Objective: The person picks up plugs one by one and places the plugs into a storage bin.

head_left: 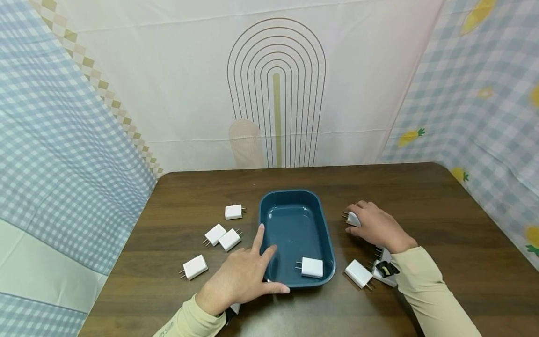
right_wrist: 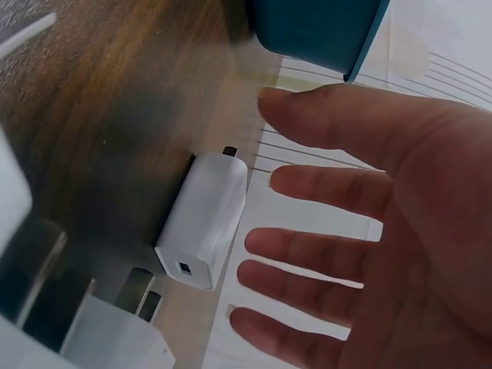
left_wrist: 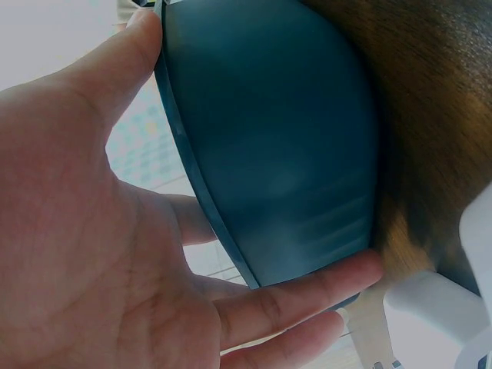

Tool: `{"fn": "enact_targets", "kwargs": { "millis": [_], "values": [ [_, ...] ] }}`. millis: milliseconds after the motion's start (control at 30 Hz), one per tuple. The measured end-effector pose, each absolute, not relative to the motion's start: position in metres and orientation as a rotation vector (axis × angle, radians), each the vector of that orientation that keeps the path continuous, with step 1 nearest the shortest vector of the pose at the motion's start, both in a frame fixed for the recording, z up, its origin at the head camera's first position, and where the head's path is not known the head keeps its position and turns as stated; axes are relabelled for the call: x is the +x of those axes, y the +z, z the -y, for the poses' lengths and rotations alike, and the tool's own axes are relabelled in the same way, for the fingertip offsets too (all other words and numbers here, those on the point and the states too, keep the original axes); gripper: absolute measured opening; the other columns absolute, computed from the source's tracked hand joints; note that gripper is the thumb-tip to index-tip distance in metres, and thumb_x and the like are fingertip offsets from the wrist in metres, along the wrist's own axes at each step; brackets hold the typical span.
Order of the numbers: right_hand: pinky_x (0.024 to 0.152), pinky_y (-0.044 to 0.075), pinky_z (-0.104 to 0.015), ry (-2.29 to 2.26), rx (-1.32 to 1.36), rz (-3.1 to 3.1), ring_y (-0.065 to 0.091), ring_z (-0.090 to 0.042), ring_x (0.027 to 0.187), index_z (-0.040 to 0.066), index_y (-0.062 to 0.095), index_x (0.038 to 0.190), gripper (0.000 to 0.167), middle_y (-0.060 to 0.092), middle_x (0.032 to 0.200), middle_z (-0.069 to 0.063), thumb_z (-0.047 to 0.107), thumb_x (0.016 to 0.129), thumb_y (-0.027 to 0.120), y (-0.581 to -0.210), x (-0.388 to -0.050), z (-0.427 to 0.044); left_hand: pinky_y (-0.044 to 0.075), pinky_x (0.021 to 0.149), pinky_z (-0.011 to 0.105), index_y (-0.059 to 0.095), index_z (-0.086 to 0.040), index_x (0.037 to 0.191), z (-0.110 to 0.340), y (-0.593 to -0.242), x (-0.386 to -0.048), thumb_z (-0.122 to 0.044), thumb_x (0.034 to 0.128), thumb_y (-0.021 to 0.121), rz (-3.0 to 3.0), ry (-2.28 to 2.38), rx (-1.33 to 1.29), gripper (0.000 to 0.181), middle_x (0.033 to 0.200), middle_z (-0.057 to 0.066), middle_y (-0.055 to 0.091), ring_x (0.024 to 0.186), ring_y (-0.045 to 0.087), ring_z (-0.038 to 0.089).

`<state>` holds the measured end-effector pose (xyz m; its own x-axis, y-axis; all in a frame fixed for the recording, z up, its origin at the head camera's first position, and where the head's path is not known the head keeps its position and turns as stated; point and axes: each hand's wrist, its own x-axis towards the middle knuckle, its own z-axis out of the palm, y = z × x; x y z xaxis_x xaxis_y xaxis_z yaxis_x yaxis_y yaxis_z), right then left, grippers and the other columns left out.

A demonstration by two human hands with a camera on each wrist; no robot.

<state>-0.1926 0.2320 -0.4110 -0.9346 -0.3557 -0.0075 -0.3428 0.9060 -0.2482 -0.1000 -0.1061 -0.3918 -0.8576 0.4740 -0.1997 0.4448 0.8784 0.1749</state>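
Note:
My left hand is at the near left corner of a dark blue plastic tray, fingers spread. In the left wrist view its thumb touches the tray rim, and a straight finger lies along the outer wall. One white charger plug lies inside the tray at the near right. My right hand is over another charger plug to the right of the tray. The right wrist view shows that plug on the table, with the fingers loosely extended and apart from it.
Several white plugs lie left of the tray, including a far one and a near one. Another plug is partly hidden under my left wrist. More plugs lie by my right forearm. Patterned cloth stands behind the wooden table.

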Motion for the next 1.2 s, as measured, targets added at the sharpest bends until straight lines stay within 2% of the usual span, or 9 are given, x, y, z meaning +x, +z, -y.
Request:
{"fn": "enact_targets", "kwargs": {
  "millis": [267,433,600,900,1200],
  "values": [
    [0.098,0.046,-0.064,-0.323,-0.468,-2.923,0.051,-0.05,0.126,0.002,0.054,0.142,0.06,0.055,0.138,-0.03,0.028,0.092,0.074,-0.4127,-0.1902,-0.2336,0.054,0.089,0.044,0.048,-0.016,0.152,0.1058,-0.3919,-0.1014,-0.086,0.0806,0.051,-2.812,0.168,0.704,0.1,0.168,0.026,0.013,0.097,0.074,0.029],
    [0.094,0.049,-0.062,-0.279,-0.456,-2.913,0.056,-0.049,0.121,0.002,0.053,0.142,0.058,0.059,0.132,-0.029,0.025,0.092,0.073,-0.4122,-0.1888,-0.2329,0.055,0.086,0.044,0.048,-0.017,0.152,0.1057,-0.3919,-0.1017,-0.087,0.0801,0.051,-2.808,0.162,0.703,0.1,0.168,0.026,0.013,0.092,0.074,0.03],
    [0.084,0.054,-0.058,-0.239,-0.481,-2.945,0.064,-0.043,0.11,0.004,0.056,0.138,0.053,0.065,0.122,-0.026,0.021,0.091,0.075,-0.4128,-0.1892,-0.2327,0.055,0.082,0.042,0.049,-0.017,0.151,0.106,-0.392,-0.1017,-0.086,0.0802,0.051,-2.807,0.16,0.704,0.099,0.168,0.026,0.013,0.085,0.074,0.028],
    [0.074,0.056,-0.053,-0.235,-0.484,-2.96,0.068,-0.036,0.097,0.003,0.058,0.134,0.05,0.069,0.11,-0.022,0.015,0.089,0.075,-0.4133,-0.1897,-0.2326,0.055,0.08,0.042,0.049,-0.016,0.151,0.1067,-0.3931,-0.1013,-0.086,0.0802,0.052,-2.805,0.172,0.704,0.1,0.168,0.026,0.014,0.084,0.074,0.027],
    [0.077,0.056,-0.054,-0.231,-0.464,-2.934,0.069,-0.036,0.099,0.0,0.057,0.135,0.05,0.071,0.112,-0.022,0.012,0.09,0.074,-0.4074,-0.1883,-0.2324,0.055,0.077,0.041,0.049,-0.016,0.151,0.1069,-0.3931,-0.1014,-0.086,0.0801,0.052,-2.809,0.182,0.71,0.099,0.167,0.026,0.014,0.075,0.072,0.023]
  ]
}}
